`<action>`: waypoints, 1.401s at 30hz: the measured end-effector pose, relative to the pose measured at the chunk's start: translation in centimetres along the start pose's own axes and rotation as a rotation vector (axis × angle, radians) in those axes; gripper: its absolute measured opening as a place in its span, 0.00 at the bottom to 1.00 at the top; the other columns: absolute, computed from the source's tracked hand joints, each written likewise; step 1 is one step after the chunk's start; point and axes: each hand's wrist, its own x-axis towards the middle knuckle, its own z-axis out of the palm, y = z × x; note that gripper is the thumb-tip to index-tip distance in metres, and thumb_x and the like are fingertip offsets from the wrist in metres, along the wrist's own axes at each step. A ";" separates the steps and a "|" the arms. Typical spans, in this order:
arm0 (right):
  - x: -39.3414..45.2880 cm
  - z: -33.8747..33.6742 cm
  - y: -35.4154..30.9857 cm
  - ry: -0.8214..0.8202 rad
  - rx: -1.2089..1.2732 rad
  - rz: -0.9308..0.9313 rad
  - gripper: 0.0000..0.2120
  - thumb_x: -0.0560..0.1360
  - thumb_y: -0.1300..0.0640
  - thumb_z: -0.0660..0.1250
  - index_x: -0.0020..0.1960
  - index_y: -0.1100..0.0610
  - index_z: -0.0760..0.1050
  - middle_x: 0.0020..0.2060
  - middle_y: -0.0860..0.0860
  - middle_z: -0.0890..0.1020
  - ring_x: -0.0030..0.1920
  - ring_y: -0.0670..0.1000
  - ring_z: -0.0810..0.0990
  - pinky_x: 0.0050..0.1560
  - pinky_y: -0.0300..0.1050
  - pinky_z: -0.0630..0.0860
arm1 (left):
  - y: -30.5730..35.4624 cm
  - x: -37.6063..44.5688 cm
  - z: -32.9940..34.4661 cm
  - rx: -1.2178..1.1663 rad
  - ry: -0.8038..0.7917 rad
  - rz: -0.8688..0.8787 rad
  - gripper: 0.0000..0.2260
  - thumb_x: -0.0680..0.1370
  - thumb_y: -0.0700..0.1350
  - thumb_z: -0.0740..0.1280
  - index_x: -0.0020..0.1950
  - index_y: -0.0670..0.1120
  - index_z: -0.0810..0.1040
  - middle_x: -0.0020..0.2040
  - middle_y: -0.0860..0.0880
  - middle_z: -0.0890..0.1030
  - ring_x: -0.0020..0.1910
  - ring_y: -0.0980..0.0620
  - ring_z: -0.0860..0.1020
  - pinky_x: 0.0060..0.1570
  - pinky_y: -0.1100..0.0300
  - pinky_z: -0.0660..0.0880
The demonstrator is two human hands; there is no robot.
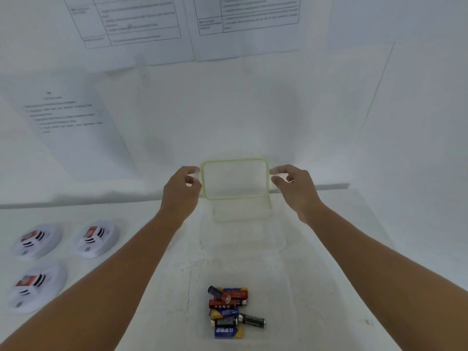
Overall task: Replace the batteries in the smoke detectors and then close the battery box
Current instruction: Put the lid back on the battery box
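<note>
I hold a clear lid with a green seal upright above the table. My left hand pinches its left edge and my right hand pinches its right edge. Just below it sits the clear, see-through battery box, with nothing visible inside. A pile of several batteries, red, blue and black, lies loose on the white table nearer to me. Three white round smoke detectors lie face down at the left, their battery bays showing: two at the back and one in front.
The white table ends at a white wall close behind the box. Printed paper sheets hang on the wall at the left and top.
</note>
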 end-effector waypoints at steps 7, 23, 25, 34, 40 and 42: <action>-3.2 -0.9 -1.6 -0.095 0.122 -0.036 0.09 0.83 0.53 0.62 0.51 0.42 0.78 0.40 0.50 0.79 0.39 0.48 0.83 0.52 0.47 0.76 | 0.5 -1.3 -2.8 -0.099 -0.030 0.091 0.12 0.83 0.41 0.64 0.51 0.57 0.82 0.45 0.54 0.83 0.41 0.54 0.79 0.42 0.63 0.73; -8.6 -1.6 -1.4 -0.086 0.157 0.182 0.17 0.77 0.50 0.74 0.61 0.51 0.72 0.48 0.54 0.80 0.43 0.50 0.80 0.52 0.46 0.76 | 0.0 -7.6 -3.8 -0.353 -0.359 -0.120 0.06 0.81 0.45 0.72 0.55 0.48 0.78 0.48 0.42 0.83 0.40 0.50 0.82 0.49 0.54 0.79; -9.3 -1.7 -1.1 -0.133 0.096 0.180 0.20 0.78 0.52 0.73 0.66 0.46 0.70 0.49 0.54 0.80 0.48 0.51 0.81 0.48 0.43 0.73 | -0.5 -8.2 -3.6 -0.319 -0.357 -0.136 0.08 0.80 0.43 0.72 0.56 0.50 0.77 0.46 0.41 0.82 0.39 0.50 0.81 0.49 0.53 0.79; -11.2 -1.3 0.1 -0.151 -0.042 0.205 0.21 0.81 0.50 0.68 0.73 0.44 0.71 0.47 0.48 0.78 0.55 0.48 0.78 0.58 0.46 0.70 | -1.2 -9.4 -3.8 -0.113 -0.466 -0.194 0.31 0.79 0.45 0.73 0.79 0.52 0.64 0.53 0.37 0.82 0.46 0.50 0.81 0.41 0.62 0.74; -11.1 -1.0 0.5 -0.130 -0.068 0.219 0.19 0.81 0.51 0.66 0.72 0.44 0.73 0.49 0.48 0.77 0.56 0.51 0.77 0.60 0.48 0.72 | -1.4 -9.8 -3.5 -0.009 -0.536 -0.212 0.32 0.80 0.49 0.72 0.81 0.51 0.60 0.52 0.44 0.81 0.47 0.52 0.81 0.41 0.62 0.75; -11.1 -1.0 0.8 -0.134 -0.063 0.233 0.19 0.81 0.52 0.66 0.72 0.44 0.73 0.51 0.48 0.77 0.54 0.51 0.77 0.64 0.52 0.75 | -1.5 -9.9 -3.4 0.008 -0.553 -0.221 0.32 0.80 0.50 0.71 0.80 0.52 0.60 0.53 0.45 0.81 0.48 0.52 0.81 0.42 0.62 0.75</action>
